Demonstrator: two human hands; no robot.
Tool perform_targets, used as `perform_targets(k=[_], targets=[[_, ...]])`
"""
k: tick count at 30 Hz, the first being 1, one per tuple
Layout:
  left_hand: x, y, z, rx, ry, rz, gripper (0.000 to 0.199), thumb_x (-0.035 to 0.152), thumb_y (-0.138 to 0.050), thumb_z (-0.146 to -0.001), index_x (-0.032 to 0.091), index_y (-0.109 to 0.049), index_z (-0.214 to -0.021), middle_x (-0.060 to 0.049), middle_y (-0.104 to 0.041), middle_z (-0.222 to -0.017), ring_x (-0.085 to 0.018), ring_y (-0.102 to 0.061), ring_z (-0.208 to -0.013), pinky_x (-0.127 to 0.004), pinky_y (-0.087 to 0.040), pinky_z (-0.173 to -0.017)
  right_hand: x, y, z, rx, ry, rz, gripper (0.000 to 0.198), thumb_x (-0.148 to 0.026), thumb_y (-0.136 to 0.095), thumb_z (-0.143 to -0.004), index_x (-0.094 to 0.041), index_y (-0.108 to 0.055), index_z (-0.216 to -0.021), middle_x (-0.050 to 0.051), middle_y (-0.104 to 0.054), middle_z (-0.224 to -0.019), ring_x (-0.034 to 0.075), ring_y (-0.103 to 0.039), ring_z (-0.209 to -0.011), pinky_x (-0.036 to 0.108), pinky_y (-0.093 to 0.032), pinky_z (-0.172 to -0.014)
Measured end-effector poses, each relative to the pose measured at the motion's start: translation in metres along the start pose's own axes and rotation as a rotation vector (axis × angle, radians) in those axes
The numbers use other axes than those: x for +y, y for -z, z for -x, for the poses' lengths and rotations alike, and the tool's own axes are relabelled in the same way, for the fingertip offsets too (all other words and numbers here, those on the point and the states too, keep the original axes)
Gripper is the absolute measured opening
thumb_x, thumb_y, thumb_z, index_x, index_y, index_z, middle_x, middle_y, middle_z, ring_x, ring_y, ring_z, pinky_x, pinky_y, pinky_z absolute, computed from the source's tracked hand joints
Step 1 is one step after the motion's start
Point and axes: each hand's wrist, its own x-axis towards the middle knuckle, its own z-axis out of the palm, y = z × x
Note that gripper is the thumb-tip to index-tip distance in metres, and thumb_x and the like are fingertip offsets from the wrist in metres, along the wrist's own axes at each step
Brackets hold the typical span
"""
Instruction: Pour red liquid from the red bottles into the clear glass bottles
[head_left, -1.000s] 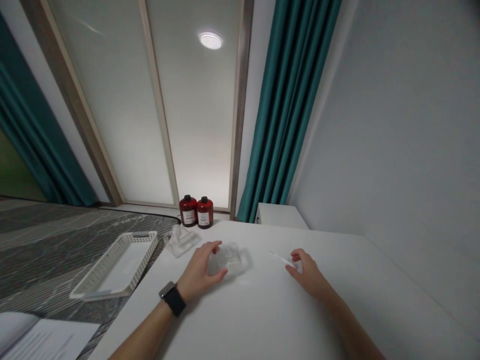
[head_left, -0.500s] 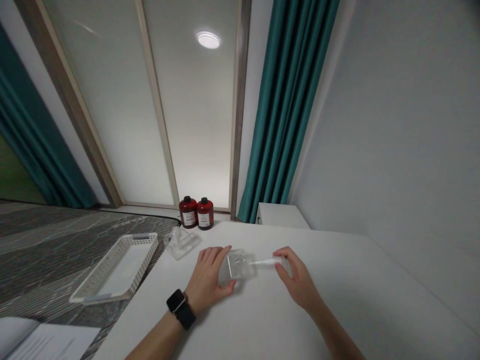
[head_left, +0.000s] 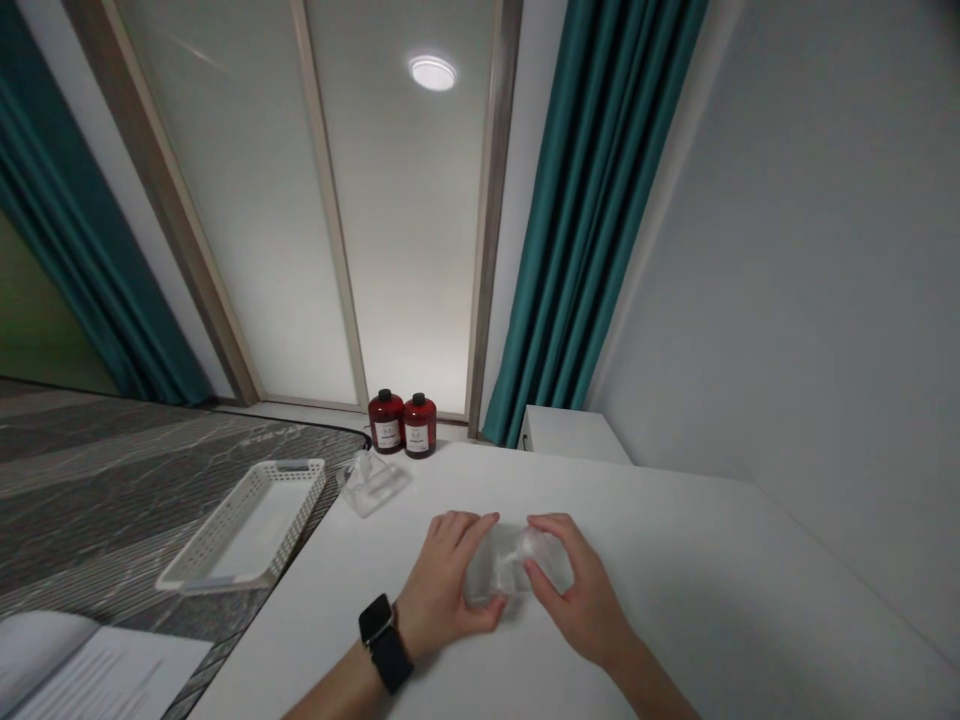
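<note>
My left hand (head_left: 459,572), with a black watch on its wrist, is curved around a clear, square-sided plastic bottle (head_left: 501,562) that lies on the white table with its neck to the right. The fingers and thumb press on either side of the bottle. My right hand (head_left: 576,590) closes its thumb and fingers around a whitish translucent pump top (head_left: 534,548) at the bottle's neck. Blur and the fingers hide how the two parts meet. Farther left lies another clear plastic item (head_left: 373,484), seemingly a similar bottle.
Two dark red bottles (head_left: 386,422) with black caps and white labels stand at the table's (head_left: 675,600) far edge. A white perforated basket (head_left: 206,578) and open printed pages (head_left: 142,665) lie on the dark grey patterned surface to the left. A white cabinet (head_left: 577,432) is behind.
My right hand has moved left, bringing the pump top with its thin tube up to the bottle's neck. The tube no longer shows outside. The view has shifted slightly.
</note>
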Motion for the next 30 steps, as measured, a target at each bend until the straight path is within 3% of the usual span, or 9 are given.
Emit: perform_targets(k=[5, 10, 15, 19, 23, 28, 30], targets=[[0.013, -0.013, -0.001, -0.01, 0.129, 0.318, 0.071, 0.02, -0.068, -0.072, 0.021, -0.038, -0.136, -0.009, -0.053, -0.117, -0.027, -0.051, -0.106, -0.043, -0.043, -0.094, 0.009, -0.01, 0.009, 0.02, -0.114, -0.057, 0.044, -0.02, -0.059, -0.088, -0.026, -0.048, -0.129, 0.007, -0.061, -0.115, 0.023, -0.061, -0.108, 0.036, -0.049, -0.095], [0.008, -0.014, -0.001, 0.008, 0.206, 0.482, 0.068, 0.021, -0.065, -0.075, 0.022, -0.038, -0.137, -0.008, -0.053, -0.115, -0.026, -0.051, -0.107, -0.043, -0.041, -0.097, 0.018, -0.01, 0.016, 0.035, -0.15, -0.149, 0.042, -0.023, -0.057, -0.089, -0.026, -0.046, -0.129, 0.007, -0.059, -0.113, 0.024, -0.057, -0.113, 0.043, -0.042, -0.105], [0.005, -0.015, -0.001, -0.01, 0.218, 0.546, 0.066, 0.022, -0.064, -0.076, 0.023, -0.04, -0.137, -0.007, -0.055, -0.114, -0.025, -0.052, -0.105, -0.042, -0.041, -0.098, 0.018, -0.013, 0.02, 0.025, -0.22, -0.27, 0.066, -0.025, -0.061, -0.086, -0.029, -0.03, -0.143, 0.01, -0.051, -0.133, 0.028, -0.044, -0.132, 0.052, -0.027, -0.116], [0.006, -0.015, -0.001, -0.036, 0.255, 0.584, 0.065, 0.021, -0.065, -0.075, 0.022, -0.041, -0.136, -0.008, -0.056, -0.118, -0.026, -0.053, -0.107, -0.042, -0.041, -0.098, 0.017, -0.015, 0.02, -0.05, -0.294, -0.387, 0.07, -0.03, -0.063, -0.087, -0.03, -0.026, -0.147, 0.01, -0.051, -0.136, 0.027, -0.047, -0.13, 0.051, -0.031, -0.114], [0.01, -0.015, -0.001, -0.049, 0.306, 0.596, 0.063, 0.019, -0.065, -0.075, 0.022, -0.043, -0.134, -0.008, -0.057, -0.117, -0.025, -0.054, -0.104, -0.042, -0.043, -0.096, 0.02, -0.015, 0.021, 0.027, -0.301, -0.401, 0.071, -0.033, -0.067, -0.084, -0.029, -0.032, -0.146, 0.008, -0.058, -0.123, 0.026, -0.053, -0.125, 0.048, -0.033, -0.113], [0.013, -0.016, 0.0, -0.039, 0.308, 0.57, 0.067, 0.016, -0.064, -0.074, 0.024, -0.04, -0.136, -0.008, -0.056, -0.119, -0.025, -0.053, -0.107, -0.043, -0.043, -0.098, 0.018, -0.013, 0.023, -0.02, -0.322, -0.419, 0.075, -0.032, -0.065, -0.087, -0.03, -0.024, -0.15, 0.012, -0.052, -0.138, 0.026, -0.045, -0.135, 0.049, -0.03, -0.115], [0.012, -0.016, 0.0, -0.035, 0.31, 0.562, 0.069, 0.014, -0.064, -0.074, 0.024, -0.039, -0.137, -0.009, -0.054, -0.121, -0.026, -0.053, -0.11, -0.045, -0.042, -0.1, 0.019, -0.012, 0.024, -0.022, -0.322, -0.407, 0.075, -0.033, -0.065, -0.087, -0.03, -0.024, -0.15, 0.011, -0.055, -0.134, 0.026, -0.046, -0.134, 0.05, -0.03, -0.115]])
